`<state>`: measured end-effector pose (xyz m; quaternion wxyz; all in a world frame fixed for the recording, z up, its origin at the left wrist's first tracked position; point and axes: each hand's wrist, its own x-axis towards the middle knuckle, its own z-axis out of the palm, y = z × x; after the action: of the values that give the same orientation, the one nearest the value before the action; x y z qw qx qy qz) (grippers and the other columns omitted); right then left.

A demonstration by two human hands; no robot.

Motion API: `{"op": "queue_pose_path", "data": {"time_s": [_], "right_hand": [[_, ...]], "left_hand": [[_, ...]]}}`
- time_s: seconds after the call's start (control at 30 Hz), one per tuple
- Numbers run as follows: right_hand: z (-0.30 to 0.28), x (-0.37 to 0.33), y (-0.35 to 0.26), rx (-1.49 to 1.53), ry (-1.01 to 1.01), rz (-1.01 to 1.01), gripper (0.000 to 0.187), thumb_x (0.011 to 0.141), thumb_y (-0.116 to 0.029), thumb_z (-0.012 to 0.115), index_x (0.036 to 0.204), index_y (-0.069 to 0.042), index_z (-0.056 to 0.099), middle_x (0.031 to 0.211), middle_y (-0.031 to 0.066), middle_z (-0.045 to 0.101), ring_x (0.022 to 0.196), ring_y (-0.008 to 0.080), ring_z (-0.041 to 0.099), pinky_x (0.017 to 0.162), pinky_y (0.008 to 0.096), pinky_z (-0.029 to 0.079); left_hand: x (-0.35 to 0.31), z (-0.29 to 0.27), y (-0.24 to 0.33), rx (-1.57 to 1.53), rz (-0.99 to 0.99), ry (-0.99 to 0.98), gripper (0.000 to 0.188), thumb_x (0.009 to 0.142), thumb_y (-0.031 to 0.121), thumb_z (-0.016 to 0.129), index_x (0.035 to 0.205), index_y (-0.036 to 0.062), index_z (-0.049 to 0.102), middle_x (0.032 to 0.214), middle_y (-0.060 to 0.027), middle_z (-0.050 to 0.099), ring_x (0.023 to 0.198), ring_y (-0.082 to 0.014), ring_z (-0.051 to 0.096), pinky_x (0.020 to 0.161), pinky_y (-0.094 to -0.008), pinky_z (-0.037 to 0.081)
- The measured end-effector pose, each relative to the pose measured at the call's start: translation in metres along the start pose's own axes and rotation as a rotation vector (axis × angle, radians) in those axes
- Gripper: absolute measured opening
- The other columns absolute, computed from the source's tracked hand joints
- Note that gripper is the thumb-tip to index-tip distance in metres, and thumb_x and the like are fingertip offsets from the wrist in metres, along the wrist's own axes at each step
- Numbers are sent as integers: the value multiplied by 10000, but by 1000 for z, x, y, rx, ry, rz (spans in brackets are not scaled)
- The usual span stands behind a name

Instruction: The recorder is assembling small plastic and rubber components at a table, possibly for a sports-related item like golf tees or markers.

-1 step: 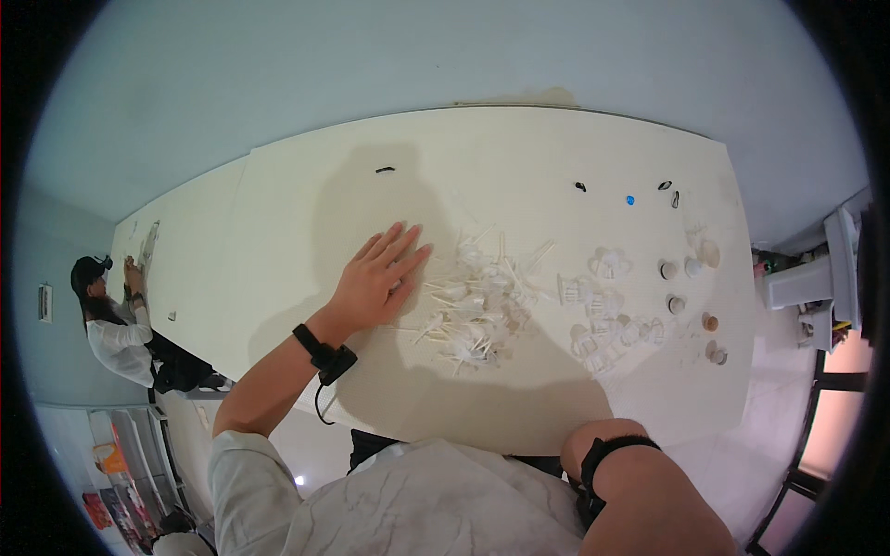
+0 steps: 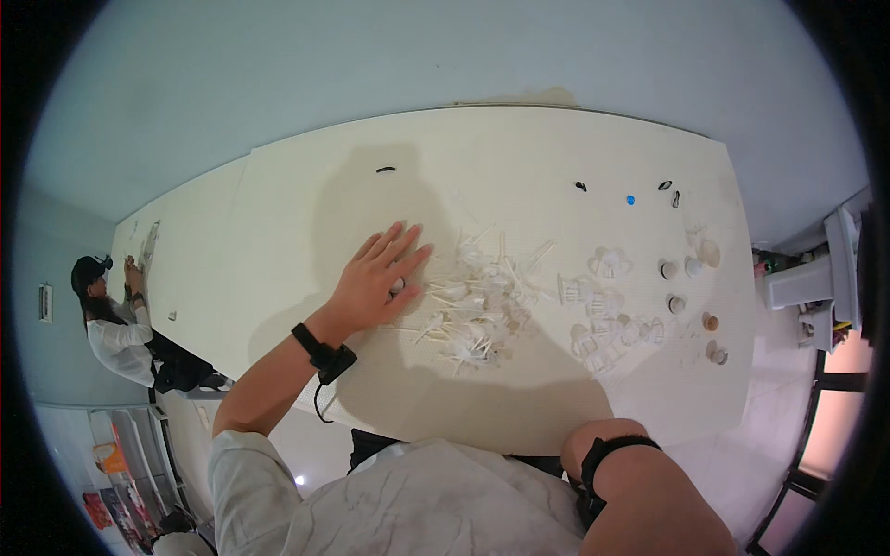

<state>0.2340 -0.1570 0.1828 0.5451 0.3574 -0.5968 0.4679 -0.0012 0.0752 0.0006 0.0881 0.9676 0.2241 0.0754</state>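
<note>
My left hand (image 2: 375, 281) lies on the pale table, palm down with fingers spread. Between its thumb and index finger shows a small whitish, rounded thing (image 2: 397, 286), mostly covered by the hand; I cannot make out its kind. Close to my fingertips is a loose pile of thin cream sticks and clear plastic pieces (image 2: 477, 301). My right hand (image 2: 593, 438) is bent at the near table edge, past a black wrist strap. Its fingers are hidden from view.
Clear plastic pieces (image 2: 607, 315) lie right of the pile. Several small round caps (image 2: 676, 304) and a brown one (image 2: 710, 322) sit farther right. A blue piece (image 2: 630, 200) and black loops (image 2: 665, 185) lie behind. Another person (image 2: 120, 324) works at the table's left end.
The small whitish thing between my left thumb and index finger now shows; before, it was out of sight. My arms have hardly moved.
</note>
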Motion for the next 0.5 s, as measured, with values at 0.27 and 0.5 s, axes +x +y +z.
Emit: {"op": "queue_pose_path", "data": {"time_s": [0.27,0.5], "right_hand": [[-3,1,0,28,-33,26,123,827,-179,604,763,-89,658,726,62,630,604,242,616,506,386,485],[4,-2,2,-1,68,-7,155,849,-168,577,726,-96,637,700,57,609,581,241,599,491,381,469]], "left_hand": [[6,-8,-2,45,147,-109,560,911,287,571,1449,150,500,1590,-127,348,1479,-371,285,1194,-525,241],[4,3,-8,12,109,-80,525,945,210,495,1445,49,478,1572,-135,376,1455,-375,325,1196,-476,267]]}}
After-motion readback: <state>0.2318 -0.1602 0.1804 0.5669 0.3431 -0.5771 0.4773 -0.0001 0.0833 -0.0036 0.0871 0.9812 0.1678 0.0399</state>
